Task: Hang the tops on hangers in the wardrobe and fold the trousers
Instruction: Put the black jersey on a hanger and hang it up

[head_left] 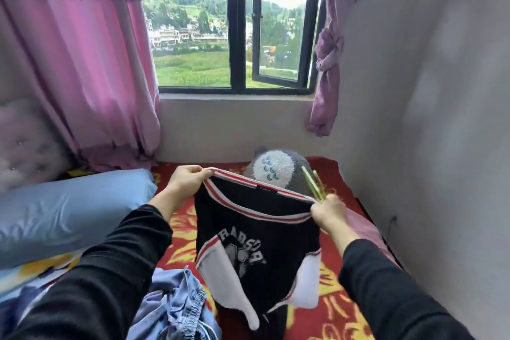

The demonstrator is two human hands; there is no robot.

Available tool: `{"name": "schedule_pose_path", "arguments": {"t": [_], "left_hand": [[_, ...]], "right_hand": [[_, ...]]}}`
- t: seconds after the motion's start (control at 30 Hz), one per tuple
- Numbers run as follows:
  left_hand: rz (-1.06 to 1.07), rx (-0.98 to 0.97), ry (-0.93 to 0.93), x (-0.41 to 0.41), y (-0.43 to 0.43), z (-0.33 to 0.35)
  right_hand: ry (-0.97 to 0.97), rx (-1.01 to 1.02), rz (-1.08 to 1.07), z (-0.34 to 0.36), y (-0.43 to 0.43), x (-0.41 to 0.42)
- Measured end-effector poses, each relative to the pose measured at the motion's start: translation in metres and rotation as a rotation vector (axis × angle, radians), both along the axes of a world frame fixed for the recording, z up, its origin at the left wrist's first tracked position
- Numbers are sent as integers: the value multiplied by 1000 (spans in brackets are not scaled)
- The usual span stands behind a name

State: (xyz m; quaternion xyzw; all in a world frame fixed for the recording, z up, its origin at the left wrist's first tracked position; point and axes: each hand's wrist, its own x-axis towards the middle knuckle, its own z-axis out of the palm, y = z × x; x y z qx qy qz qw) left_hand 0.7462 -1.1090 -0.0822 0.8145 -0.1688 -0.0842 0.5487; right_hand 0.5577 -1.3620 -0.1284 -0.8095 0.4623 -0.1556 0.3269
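Observation:
A black top (256, 237) with white sleeves, red-and-white striped trim and white lettering hangs upside down above the bed. My left hand (187, 178) pinches the left end of its striped hem. My right hand (328, 214) grips the right end of the hem together with a green hanger (313, 183), whose thin bars stick up from my fist. Light blue denim trousers (176, 303) lie crumpled on the bed below my left arm.
The bed carries a red blanket with yellow flowers (331, 292) and a blue pillow (69, 210) on the left. A grey and white plush toy (273, 171) sits behind the top. Pink curtains (91, 63) flank a window (237, 36). A grey wall (427, 119) runs close on the right.

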Motion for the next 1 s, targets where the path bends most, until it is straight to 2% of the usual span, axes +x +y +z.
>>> {"name": "schedule_pose_path", "arguments": {"t": [0.07, 0.13, 0.2, 0.27, 0.33, 0.43, 0.53, 0.6, 0.77, 1.0], "left_hand": [[-43, -30, 46, 2, 12, 4], [-87, -190, 81, 2, 19, 18], [-40, -346, 65, 2, 21, 33], [57, -398, 35, 1, 17, 40], [124, -337, 43, 1, 10, 35], [123, -360, 186, -1, -5, 19], [96, -290, 261, -5, -18, 6], [50, -231, 268, -8, -25, 3], [-43, -133, 266, -14, -39, -9], [-67, -33, 278, -24, -39, -30]], "right_hand": [[-111, -12, -70, 29, -13, 7], [-248, -34, -100, 58, -19, 15], [-400, -82, -93, 82, -20, 22], [-474, -113, -52, 95, -18, 29], [-411, -98, 11, 96, -15, 33], [-286, -12, 69, 80, -15, 35], [-173, 138, 148, 61, -14, 27], [-158, 312, 201, 53, -13, 21], [-390, 488, 144, 45, -11, 13], [-883, 742, 82, 41, -10, 23]]}}
